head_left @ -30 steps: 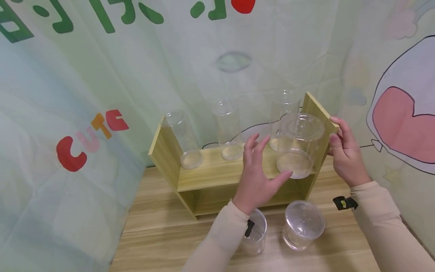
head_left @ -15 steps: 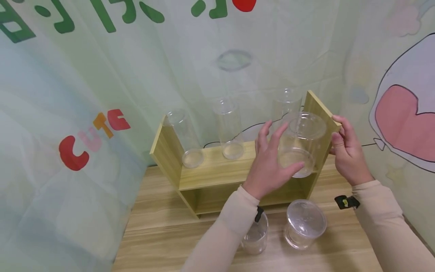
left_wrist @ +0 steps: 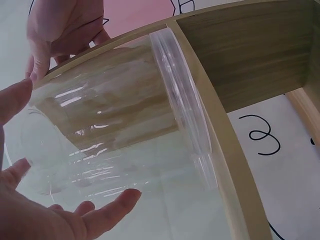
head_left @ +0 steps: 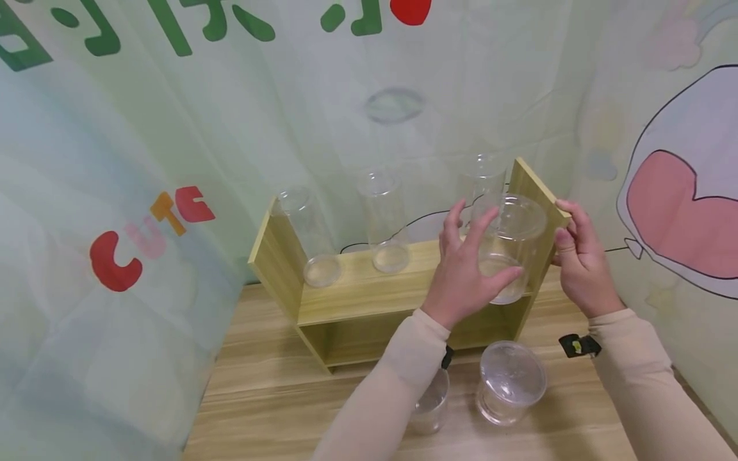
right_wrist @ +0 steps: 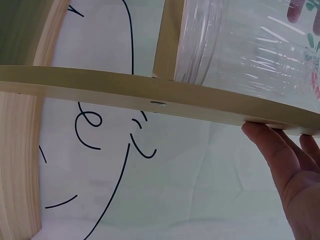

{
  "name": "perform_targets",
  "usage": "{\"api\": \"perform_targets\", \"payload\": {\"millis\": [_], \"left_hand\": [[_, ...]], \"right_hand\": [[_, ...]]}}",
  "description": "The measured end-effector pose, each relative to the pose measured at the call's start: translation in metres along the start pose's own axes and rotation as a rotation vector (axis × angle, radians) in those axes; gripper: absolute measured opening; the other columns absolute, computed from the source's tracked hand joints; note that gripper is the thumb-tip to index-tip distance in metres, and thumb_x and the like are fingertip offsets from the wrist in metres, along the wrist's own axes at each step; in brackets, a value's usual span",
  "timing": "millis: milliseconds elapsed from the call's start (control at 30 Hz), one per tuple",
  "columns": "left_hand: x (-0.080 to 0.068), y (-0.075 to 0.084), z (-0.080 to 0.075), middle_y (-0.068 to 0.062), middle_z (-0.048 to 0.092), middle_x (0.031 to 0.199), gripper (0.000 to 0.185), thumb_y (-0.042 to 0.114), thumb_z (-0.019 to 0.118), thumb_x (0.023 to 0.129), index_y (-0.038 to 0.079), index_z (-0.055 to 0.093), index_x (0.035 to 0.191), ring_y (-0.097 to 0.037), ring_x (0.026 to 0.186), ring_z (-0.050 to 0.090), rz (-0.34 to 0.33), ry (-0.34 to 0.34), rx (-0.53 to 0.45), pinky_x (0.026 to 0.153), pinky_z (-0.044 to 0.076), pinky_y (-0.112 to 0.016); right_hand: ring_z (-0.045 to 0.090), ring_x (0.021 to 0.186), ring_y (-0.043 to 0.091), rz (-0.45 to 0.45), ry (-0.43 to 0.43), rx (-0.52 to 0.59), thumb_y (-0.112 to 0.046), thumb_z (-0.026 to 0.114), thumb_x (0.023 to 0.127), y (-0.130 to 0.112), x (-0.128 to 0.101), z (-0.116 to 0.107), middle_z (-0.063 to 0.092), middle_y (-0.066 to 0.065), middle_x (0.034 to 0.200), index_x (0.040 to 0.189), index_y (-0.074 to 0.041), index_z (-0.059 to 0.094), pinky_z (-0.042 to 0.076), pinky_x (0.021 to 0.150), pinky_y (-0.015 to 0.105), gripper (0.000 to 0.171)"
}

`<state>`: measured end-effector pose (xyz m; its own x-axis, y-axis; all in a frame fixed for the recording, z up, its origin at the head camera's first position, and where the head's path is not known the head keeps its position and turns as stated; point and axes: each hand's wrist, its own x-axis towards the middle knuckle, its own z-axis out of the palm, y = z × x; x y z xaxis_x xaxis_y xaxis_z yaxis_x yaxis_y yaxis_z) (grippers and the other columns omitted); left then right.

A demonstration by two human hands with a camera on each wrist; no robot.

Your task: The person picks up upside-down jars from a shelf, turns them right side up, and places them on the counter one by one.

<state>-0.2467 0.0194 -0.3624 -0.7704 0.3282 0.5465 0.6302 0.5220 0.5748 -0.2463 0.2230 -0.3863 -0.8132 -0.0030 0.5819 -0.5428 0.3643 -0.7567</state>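
A wide clear plastic jar [head_left: 513, 224] stands upright at the right end of a small wooden shelf's [head_left: 369, 291] upper board. My left hand [head_left: 464, 278] is at the jar's left and front, fingers spread and thumb apart. In the left wrist view its fingertips [left_wrist: 127, 200] overlap the jar's clear wall. At the right my right hand [head_left: 588, 266] holds the front edge of the shelf's side panel [head_left: 539, 192] with curled fingers and thumb. The right wrist view shows fingertips [right_wrist: 257, 129] against that panel.
Three tall clear jars stand along the upper board: left [head_left: 308, 237], middle [head_left: 383, 218] and right [head_left: 481, 169], partly behind my left hand. On the wooden table [head_left: 259, 390] before the shelf are a lidded clear jar [head_left: 510, 381] and a clear cup [head_left: 431, 403] partly under my left sleeve.
My left hand has moved right, from the jar's left side to overlap its front. The right hand stays on the side panel, and the jars stand where they were.
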Motion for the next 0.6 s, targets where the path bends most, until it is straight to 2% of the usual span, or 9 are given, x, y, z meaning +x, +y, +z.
{"api": "perform_targets", "payload": {"millis": [167, 333, 433, 600], "left_hand": [[0.001, 0.0017, 0.0029, -0.012, 0.011, 0.16, 0.081, 0.036, 0.086, 0.078, 0.024, 0.042, 0.144, -0.03, 0.136, 0.033, -0.011, 0.024, 0.009, 0.093, 0.05, -0.042], [0.0005, -0.0005, 0.0049, -0.017, 0.022, 0.155, 0.075, 0.032, 0.086, 0.078, 0.016, 0.046, 0.138, -0.029, 0.137, 0.038, 0.025, 0.059, -0.02, 0.1, 0.045, -0.035], [-0.0006, -0.0025, 0.007, -0.018, 0.025, 0.154, 0.075, 0.03, 0.087, 0.077, 0.013, 0.045, 0.137, -0.03, 0.138, 0.038, 0.042, 0.076, -0.048, 0.103, 0.044, -0.036], [-0.0047, -0.0047, 0.0092, -0.015, 0.028, 0.154, 0.08, 0.031, 0.089, 0.073, 0.012, 0.044, 0.136, -0.028, 0.132, 0.046, 0.025, 0.115, -0.06, 0.099, 0.046, -0.033]], "right_hand": [[0.059, 0.099, 0.007, -0.003, 0.002, 0.012, -0.013, 0.034, 0.107, -0.0009, 0.001, 0.0001, 0.054, -0.006, 0.115, 0.152, -0.013, 0.032, 0.053, 0.072, 0.015, 0.044], [0.058, 0.098, 0.008, 0.005, 0.011, 0.023, -0.012, 0.035, 0.107, -0.0028, 0.0022, 0.0003, 0.053, -0.004, 0.112, 0.151, -0.013, 0.033, 0.052, 0.072, 0.015, 0.044], [0.059, 0.096, 0.008, 0.001, 0.019, 0.028, -0.012, 0.035, 0.107, -0.0025, 0.0023, -0.0001, 0.053, -0.002, 0.107, 0.15, -0.012, 0.034, 0.053, 0.071, 0.016, 0.043], [0.06, 0.095, 0.008, -0.009, 0.014, 0.036, -0.011, 0.035, 0.107, -0.001, 0.0012, 0.0005, 0.053, -0.001, 0.107, 0.15, -0.01, 0.034, 0.054, 0.07, 0.017, 0.043]]}}
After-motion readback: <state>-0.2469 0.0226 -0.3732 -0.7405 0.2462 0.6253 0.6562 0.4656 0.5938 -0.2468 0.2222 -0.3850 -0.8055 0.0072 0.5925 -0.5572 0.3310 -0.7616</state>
